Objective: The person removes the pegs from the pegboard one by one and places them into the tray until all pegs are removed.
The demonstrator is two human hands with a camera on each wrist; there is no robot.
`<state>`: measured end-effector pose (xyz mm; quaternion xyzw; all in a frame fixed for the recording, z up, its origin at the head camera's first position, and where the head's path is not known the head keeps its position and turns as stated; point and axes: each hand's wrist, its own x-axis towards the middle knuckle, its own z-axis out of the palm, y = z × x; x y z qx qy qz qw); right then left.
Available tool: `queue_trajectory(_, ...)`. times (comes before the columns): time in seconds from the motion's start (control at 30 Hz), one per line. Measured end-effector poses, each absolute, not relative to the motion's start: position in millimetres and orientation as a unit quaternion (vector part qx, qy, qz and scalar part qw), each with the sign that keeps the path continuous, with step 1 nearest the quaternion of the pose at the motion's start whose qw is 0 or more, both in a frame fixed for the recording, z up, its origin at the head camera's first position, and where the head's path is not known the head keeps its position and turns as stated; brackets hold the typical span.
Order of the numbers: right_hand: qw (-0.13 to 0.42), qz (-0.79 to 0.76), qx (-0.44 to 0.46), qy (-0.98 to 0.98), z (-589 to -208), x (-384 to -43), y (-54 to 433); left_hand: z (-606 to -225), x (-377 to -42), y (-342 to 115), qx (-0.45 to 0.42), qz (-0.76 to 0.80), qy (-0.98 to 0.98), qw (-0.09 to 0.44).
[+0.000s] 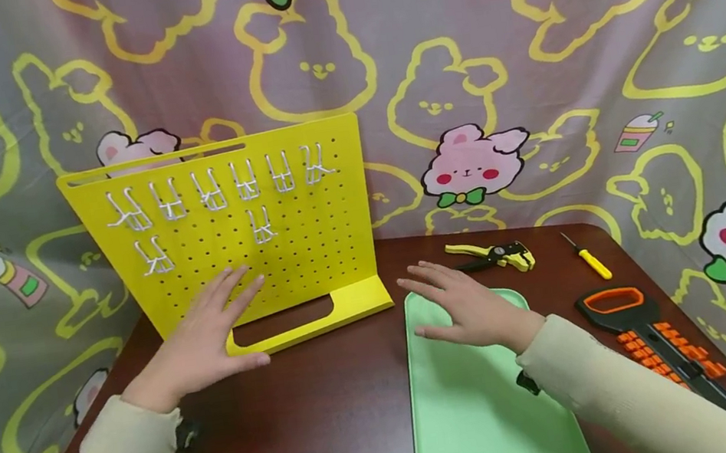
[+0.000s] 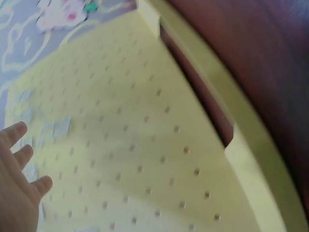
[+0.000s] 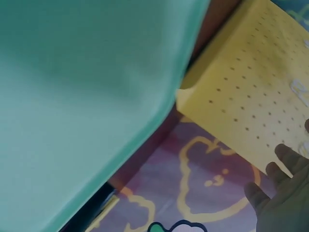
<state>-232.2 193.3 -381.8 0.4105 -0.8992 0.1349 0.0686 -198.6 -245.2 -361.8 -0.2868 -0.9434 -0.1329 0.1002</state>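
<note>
A yellow pegboard [image 1: 296, 244] stands at the back left of the table, with several white wire hooks [image 1: 247, 181] hung on its upper part. My left hand [image 1: 201, 338] hovers before the board's lower left, its fingers spread and holding nothing. Over the far end of a light green tray [image 1: 486, 410] my right hand [image 1: 461, 305] is held in the air, fingers apart and nothing in it. The left wrist view shows the board's holes and the fingertips [image 2: 24, 154] of that hand. In the right wrist view the tray [image 3: 82, 111] fills the left side.
Behind the tray lie wire strippers [image 1: 495, 254] with yellow and black handles. A yellow-handled screwdriver [image 1: 586, 257] is farther right. Along the right edge rests a black holder [image 1: 658, 340] with orange pieces. A patterned curtain [image 1: 524, 80] hangs around the brown table [image 1: 321, 426].
</note>
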Motion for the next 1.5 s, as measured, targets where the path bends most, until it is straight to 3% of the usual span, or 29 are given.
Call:
queue_trajectory(0.3,0.035,0.267,0.3,-0.915,-348,-247,173,-335,-190,-287,-0.228,-0.293,-0.9,0.227)
queue_trajectory(0.53,0.047,0.313,0.291,-0.903,-320,-269,148,-336,-194,-314,-0.143,-0.418,-0.835,0.328)
queue_trajectory(0.87,0.077,0.343,0.274,-0.895,-293,-294,102,-338,-215,-336,0.173,-0.519,-0.798,0.253)
queue_trajectory(1.0,0.07,0.409,0.233,-0.88,-283,-306,88,-347,-228,-341,0.191,-0.516,-0.805,0.222)
queue_trajectory(1.1,0.033,0.495,0.189,-0.847,-277,-315,78,-354,-237,-343,0.187,-0.519,-0.805,0.217)
queue_trajectory(1.27,-0.04,0.668,0.105,-0.735,-273,-329,64,-364,-244,-341,0.209,-0.539,-0.783,0.231)
queue_trajectory(1.5,-0.088,0.809,0.015,-0.58,-266,-342,48,-370,-249,-344,0.216,-0.552,-0.765,0.251)
